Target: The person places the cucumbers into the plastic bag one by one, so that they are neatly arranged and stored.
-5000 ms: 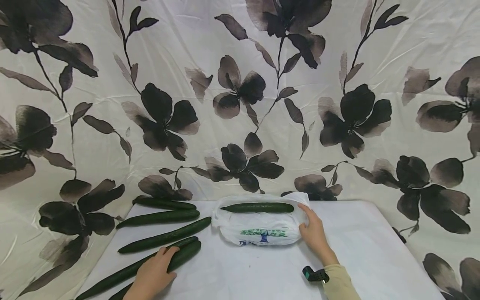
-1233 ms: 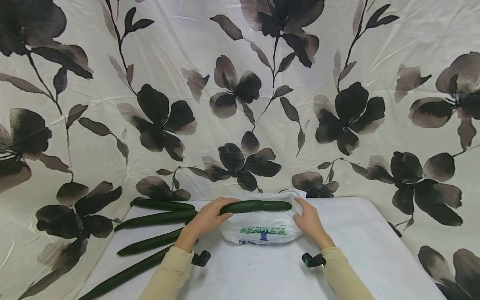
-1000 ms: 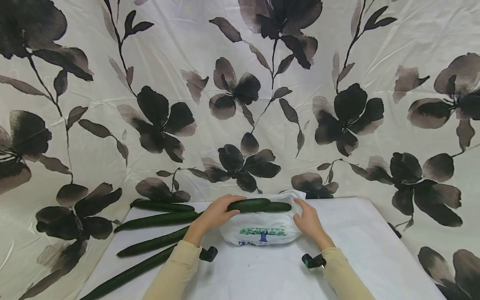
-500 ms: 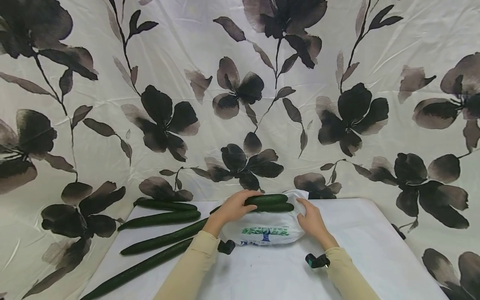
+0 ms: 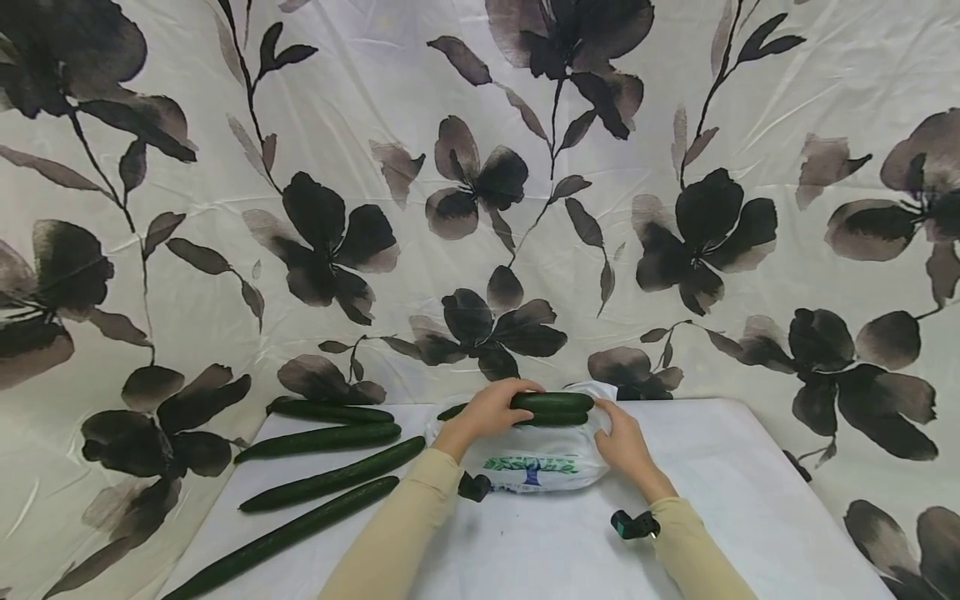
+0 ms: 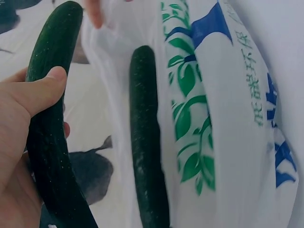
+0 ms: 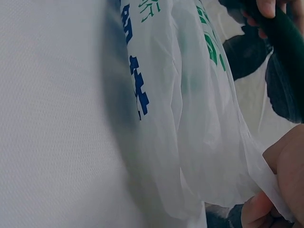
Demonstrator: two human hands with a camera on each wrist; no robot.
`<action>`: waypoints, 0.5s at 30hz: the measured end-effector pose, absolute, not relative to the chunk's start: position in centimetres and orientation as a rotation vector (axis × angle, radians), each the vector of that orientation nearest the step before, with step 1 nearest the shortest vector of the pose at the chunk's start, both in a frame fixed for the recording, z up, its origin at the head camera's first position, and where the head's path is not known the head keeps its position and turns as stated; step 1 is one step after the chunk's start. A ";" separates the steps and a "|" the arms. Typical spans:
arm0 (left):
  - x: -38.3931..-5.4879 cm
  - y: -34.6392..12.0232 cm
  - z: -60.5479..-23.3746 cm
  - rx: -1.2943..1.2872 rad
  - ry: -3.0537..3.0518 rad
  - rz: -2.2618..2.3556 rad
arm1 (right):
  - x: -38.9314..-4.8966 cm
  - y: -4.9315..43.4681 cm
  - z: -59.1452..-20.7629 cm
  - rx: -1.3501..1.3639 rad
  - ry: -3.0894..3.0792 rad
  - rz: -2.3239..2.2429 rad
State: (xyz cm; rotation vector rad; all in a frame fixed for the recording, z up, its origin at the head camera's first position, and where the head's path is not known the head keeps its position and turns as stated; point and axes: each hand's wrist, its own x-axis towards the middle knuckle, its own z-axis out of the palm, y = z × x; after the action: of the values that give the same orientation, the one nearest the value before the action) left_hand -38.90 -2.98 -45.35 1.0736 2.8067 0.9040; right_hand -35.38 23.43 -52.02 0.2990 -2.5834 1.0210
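Note:
My left hand [image 5: 491,410] grips a dark green cucumber [image 5: 558,401], fingers and thumb wrapped round it, over the white plastic bag [image 5: 536,482]. In the left wrist view, the gripped cucumber [image 6: 50,114] stands apart from a second cucumber [image 6: 145,128], which lies along the bag's opening. My left hand covers part of both cucumbers in the head view. At the bag's right end, my right hand [image 5: 626,442] holds the edge of the opening. The right wrist view shows the thin plastic [image 7: 209,142] pinched between thumb and fingers.
Several more cucumbers [image 5: 337,475] lie spread on the left of the white-covered table [image 5: 525,550]. Behind the table hangs a flowered curtain [image 5: 480,250]. Each wrist carries a small black camera [image 5: 633,524].
My left hand has taken a cucumber from the front left and carried it over to the bag, sliding rightward in the last second. My right hand stays at the bag's right edge.

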 end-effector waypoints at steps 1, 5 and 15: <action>-38.9 -2.7 -45.4 1.070 2.808 0.897 | -35.4 23.5 -52.0 0.294 -2.586 1.017; -39.3 -2.0 -46.1 1.084 2.806 0.895 | -35.4 23.5 -52.2 0.294 -2.595 1.006; -39.8 -0.8 -48.2 1.107 2.810 0.901 | -35.4 23.6 -52.5 0.274 -2.592 1.006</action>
State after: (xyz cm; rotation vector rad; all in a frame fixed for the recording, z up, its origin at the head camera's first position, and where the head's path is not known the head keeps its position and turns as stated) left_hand -39.80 -0.79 -48.19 1.1075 2.8096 0.9013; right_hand -35.35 23.60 -52.51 0.2737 -2.5922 1.0063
